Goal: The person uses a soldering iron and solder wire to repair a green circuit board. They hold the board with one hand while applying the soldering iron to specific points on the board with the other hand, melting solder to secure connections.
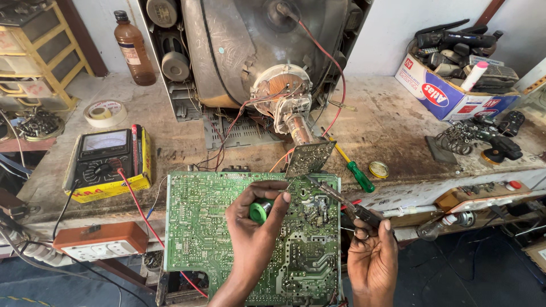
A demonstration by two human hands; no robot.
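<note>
Here, the left hand reaches up over the large green circuit board, solder side up, its fingers curled shut around a small green spool, likely solder wire, with the thumb pressed across the spool's top, so the wire can feed toward the joints just beyond the fingertips. The right hand sits at the board's right edge, fingers wrapped tight round the dark handle of a soldering iron, held low and slanted so its tip angles in toward the same patch of board. Both wrists come up from below, palms turned inward.

Just past the fingers, a small neck board hangs off the picture tube. A green-handled screwdriver lies beyond the right hand; an analogue multimeter rests well left of the left hand.
</note>
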